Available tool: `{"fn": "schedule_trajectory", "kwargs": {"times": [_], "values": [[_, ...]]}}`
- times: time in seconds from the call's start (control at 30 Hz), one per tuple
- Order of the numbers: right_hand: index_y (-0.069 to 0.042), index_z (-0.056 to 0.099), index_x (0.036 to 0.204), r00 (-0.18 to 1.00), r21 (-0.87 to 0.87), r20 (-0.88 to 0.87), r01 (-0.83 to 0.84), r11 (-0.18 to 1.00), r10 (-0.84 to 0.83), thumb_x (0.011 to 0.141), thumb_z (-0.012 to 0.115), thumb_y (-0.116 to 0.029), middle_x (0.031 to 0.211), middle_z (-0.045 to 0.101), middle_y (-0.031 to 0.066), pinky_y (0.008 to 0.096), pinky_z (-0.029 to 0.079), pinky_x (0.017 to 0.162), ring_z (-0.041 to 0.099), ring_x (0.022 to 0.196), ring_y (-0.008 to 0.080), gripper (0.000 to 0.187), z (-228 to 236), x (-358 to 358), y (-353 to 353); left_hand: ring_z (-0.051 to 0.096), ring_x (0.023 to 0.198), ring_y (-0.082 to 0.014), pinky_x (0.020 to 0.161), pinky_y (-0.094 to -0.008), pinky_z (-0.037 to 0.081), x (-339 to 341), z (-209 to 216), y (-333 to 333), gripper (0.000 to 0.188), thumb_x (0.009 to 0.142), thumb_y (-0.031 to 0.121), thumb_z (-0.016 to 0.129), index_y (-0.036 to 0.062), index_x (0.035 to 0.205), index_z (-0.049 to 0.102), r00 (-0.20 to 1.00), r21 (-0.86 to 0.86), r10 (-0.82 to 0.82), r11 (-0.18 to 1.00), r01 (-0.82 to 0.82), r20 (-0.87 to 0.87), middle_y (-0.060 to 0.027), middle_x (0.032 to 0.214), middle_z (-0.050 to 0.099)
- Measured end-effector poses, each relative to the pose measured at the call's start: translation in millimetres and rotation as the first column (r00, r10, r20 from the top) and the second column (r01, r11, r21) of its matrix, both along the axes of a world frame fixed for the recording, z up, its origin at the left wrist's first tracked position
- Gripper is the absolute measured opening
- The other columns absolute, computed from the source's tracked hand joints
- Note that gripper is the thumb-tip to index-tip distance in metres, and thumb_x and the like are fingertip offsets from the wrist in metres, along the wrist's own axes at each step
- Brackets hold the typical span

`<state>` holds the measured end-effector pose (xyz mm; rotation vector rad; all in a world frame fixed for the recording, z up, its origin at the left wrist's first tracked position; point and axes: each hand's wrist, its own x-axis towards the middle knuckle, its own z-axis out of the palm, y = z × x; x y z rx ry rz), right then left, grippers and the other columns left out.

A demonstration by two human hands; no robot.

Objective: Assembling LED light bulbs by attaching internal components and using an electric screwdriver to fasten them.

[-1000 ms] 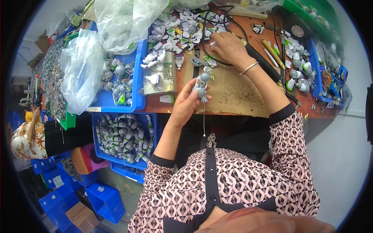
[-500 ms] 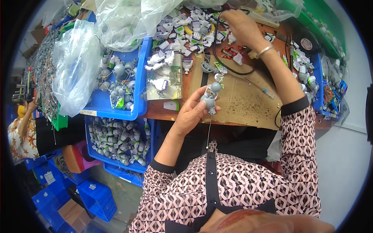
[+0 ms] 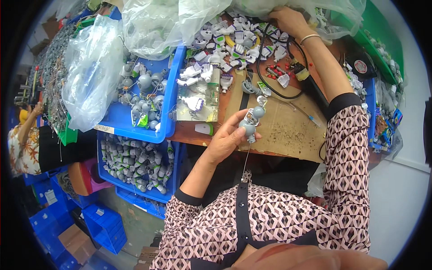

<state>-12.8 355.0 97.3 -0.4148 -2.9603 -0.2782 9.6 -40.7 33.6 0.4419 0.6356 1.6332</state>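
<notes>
Over the near edge of the bench, my left hand [image 3: 228, 140] is closed round a grey ball-shaped plastic assembly [image 3: 258, 112]. The assembly has rounded grey sections, a small white part and a thin wire [image 3: 246, 164] hanging below. My right hand [image 3: 289, 21] reaches to the far side of the bench, beside a clear plastic bag and above a looped black cable [image 3: 260, 67]. Its fingers are curled in, and their tips are hidden, so what they hold does not show. Beneath the right forearm lies a dark elongated object [image 3: 316, 95] with a yellowish end.
White-and-purple plastic housings [image 3: 234, 42] heap up at the back. A blue tray [image 3: 168, 128] of grey ball parts stands left, above another full blue bin [image 3: 135, 162]. Brown cardboard [image 3: 283, 135] covers the bench front. Green bins [image 3: 382, 42] flank the right. Another person [image 3: 27, 139] works far left.
The view has shifted slightly. My right hand has moved a little right and farther back, and the dark object now shows under my forearm. My left hand still grips the grey assembly.
</notes>
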Motion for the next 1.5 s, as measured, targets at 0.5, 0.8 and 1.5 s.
{"fn": "schedule_trajectory", "kwargs": {"times": [0.5,0.8,1.5], "values": [[-0.01,0.071,0.093,0.987,0.113,0.077,0.135,0.984,-0.144,0.082,0.06,-0.015,0.097,0.07,0.0141,0.0435,0.055,0.077,0.068,0.09,0.0324,0.016,-5,-45,-4,0.05,0.123,-0.0274,0.098,-0.0424,0.045,0,-3,5,0.063,0.095,0.026,0.06,0.0014,0.144,0.03,0.997,0.006,-0.012,1.0,0.012,0.071,-0.0136,0.138,0.045],[-0.007,0.071,0.094,0.996,0.141,-0.038,0.082,0.987,-0.078,0.082,0.058,-0.012,0.096,0.07,0.016,0.0436,0.056,0.076,0.069,0.091,0.032,0.018,-28,-41,15,0.051,0.122,-0.0276,0.099,-0.0422,0.044,2,4,6,0.062,0.094,0.025,0.06,0.0017,0.144,0.031,0.997,-0.008,-0.024,1.0,0.025,0.07,-0.0134,0.138,0.045],[-0.003,0.065,0.108,0.976,-0.365,-0.145,0.097,0.926,-0.16,0.089,0.061,-0.021,0.107,0.067,0.0164,0.0355,0.055,0.076,0.068,0.093,0.0264,0.027,13,-4,18,0.059,0.11,-0.0265,0.097,-0.0378,0.045,4,0,7,0.059,0.097,0.024,0.054,0.0012,0.145,0.027,1.0,0.031,-0.007,1.0,0.006,0.009,-0.0151,0.134,0.046]]}}
